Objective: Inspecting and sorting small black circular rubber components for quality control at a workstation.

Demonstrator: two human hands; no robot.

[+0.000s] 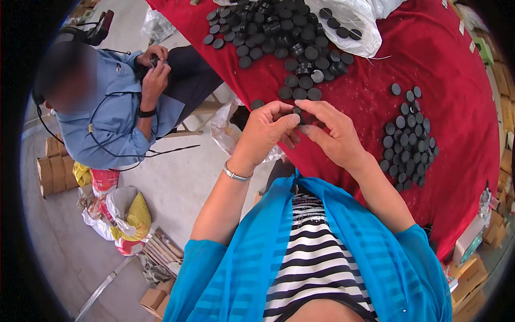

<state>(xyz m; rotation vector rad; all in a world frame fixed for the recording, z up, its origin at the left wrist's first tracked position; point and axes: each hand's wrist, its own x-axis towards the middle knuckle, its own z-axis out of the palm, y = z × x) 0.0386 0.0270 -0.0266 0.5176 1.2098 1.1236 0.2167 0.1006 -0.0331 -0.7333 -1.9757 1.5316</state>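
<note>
One small black piece [297, 111] is pinched by the left hand [268, 126] near the edge of the red cloth [450, 70]; the right hand [335, 134] meets it part-open, its hold unclear. Cloth stretches between two piles of black discs [306, 82], too overlapped to count.

Red-draped table [456, 123], piled black discs [311, 52], white plastic bag [370, 37]

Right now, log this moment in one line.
left hand: pinching dark piece; right hand: fingertips at it; black discs: piled ahead, clustered right; cloth: red
</note>
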